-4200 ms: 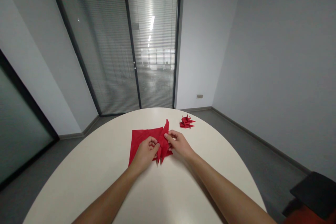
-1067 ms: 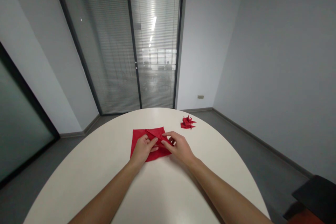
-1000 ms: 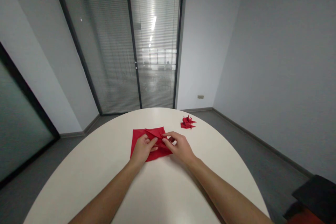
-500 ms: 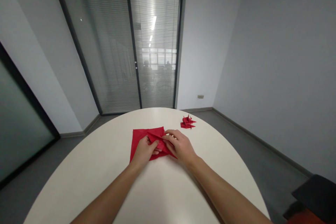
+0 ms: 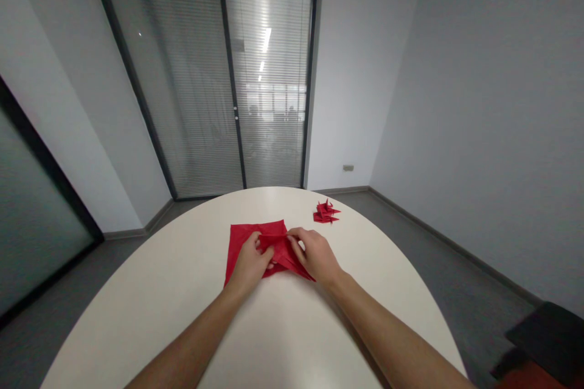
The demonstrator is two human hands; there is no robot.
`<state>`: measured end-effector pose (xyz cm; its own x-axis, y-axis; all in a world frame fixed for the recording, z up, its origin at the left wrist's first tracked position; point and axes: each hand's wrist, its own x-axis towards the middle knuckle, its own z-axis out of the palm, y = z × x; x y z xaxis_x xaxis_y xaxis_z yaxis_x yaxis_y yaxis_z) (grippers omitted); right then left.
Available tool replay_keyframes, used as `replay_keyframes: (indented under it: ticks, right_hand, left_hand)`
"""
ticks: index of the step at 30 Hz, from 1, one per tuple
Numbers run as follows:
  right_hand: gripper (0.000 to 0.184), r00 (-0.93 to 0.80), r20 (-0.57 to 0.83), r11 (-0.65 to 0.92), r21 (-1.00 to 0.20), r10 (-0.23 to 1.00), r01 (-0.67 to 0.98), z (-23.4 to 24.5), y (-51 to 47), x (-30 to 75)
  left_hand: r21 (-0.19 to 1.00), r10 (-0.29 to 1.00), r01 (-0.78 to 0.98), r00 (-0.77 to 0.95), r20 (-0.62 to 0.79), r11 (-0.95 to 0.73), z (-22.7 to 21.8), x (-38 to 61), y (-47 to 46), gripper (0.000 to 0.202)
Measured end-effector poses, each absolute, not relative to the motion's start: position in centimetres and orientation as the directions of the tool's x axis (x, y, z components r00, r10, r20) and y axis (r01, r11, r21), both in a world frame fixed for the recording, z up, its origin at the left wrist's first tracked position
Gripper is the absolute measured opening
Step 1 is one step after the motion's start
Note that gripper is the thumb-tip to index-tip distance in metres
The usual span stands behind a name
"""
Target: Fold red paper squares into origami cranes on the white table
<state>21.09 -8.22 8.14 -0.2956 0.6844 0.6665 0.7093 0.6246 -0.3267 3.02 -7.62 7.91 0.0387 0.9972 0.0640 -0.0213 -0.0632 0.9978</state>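
Observation:
Between my hands is a partly folded piece of red paper (image 5: 280, 247), raised a little over the flat red sheets (image 5: 239, 237) on the table. My left hand (image 5: 250, 260) pinches its left side, thumb on top and fingers underneath. My right hand (image 5: 316, 252) grips the upper right edge between thumb and fingertips. One pointed flap of the paper reaches down to the right, below my right hand. My palms and fingers hide part of the folds.
A small cluster of folded red paper cranes (image 5: 325, 211) rests near the far right rim of the round white table (image 5: 159, 292). A dark chair (image 5: 550, 337) stands at the lower right. Beyond the table is a glass partition with blinds (image 5: 201, 97).
The right side of the paper has opened out somewhat, its top edge now stretched straighter between my hands. Its lower right point has shifted slightly right. The cranes have stayed put.

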Motion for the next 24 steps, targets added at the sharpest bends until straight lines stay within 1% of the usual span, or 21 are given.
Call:
replay_keyframes:
  ticks: [3, 4, 6, 8, 11, 14, 16, 18, 20, 24]
  right_hand:
    - [0.014, -0.173, 0.628, 0.587, -0.543, 0.758, 0.6, 7.9, -8.0, 21.1]
    - [0.012, -0.136, 0.624, 0.584, -0.599, 0.769, 0.548, 7.8, -7.8, 21.1]
    - [0.008, -0.074, 0.625, 0.584, -0.672, 0.777, 0.456, 7.7, -7.6, 21.1]
    - [0.008, -0.046, 0.628, 0.589, -0.699, 0.777, 0.405, 7.6, -7.3, 21.1]
    - [0.017, -0.058, 0.639, 0.61, -0.699, 0.767, 0.372, 7.5, -7.1, 21.0]
    - [0.022, -0.064, 0.638, 0.615, -0.705, 0.768, 0.352, 7.6, -7.0, 20.8]
    - [0.022, -0.05, 0.598, 0.578, -0.745, 0.8, 0.333, 7.5, -7.0, 20.7]
    - [0.022, -0.042, 0.521, 0.508, -0.807, 0.853, 0.301, 7.4, -6.9, 20.5]
    - [0.024, -0.076, 0.459, 0.462, -0.85, 0.885, 0.255, 7.3, -6.9, 20.3]
    - [0.03, -0.159, 0.466, 0.491, -0.843, 0.871, 0.218, 7.7, -7.3, 20.1]
  left_hand:
    - [0.985, 0.981, -0.144, 0.154, 0.117, -0.095, 8.3, 3.1, -7.9, 0.051]
    - [0.98, 0.969, -0.169, 0.203, 0.141, -0.107, 8.5, 3.1, -8.1, 0.056]
    - [0.973, 0.95, -0.192, 0.256, 0.176, -0.128, 8.6, 3.0, -8.3, 0.061]
    - [0.97, 0.948, -0.189, 0.247, 0.2, -0.155, 8.5, 2.9, -8.3, 0.058]
    - [0.97, 0.957, -0.168, 0.198, 0.21, -0.178, 8.2, 2.8, -7.9, 0.049]
    - [0.969, 0.96, -0.164, 0.183, 0.211, -0.182, 8.0, 2.9, -7.7, 0.046]
    - [0.965, 0.958, -0.171, 0.175, 0.229, -0.199, 8.1, 3.1, -7.8, 0.044]
    - [0.961, 0.956, -0.175, 0.167, 0.242, -0.213, 8.2, 3.2, -7.9, 0.042]
    - [0.962, 0.955, -0.165, 0.167, 0.243, -0.216, 8.2, 3.3, -7.9, 0.04]
    - [0.962, 0.955, -0.109, 0.136, 0.265, -0.252, 7.8, 3.1, -7.7, 0.034]
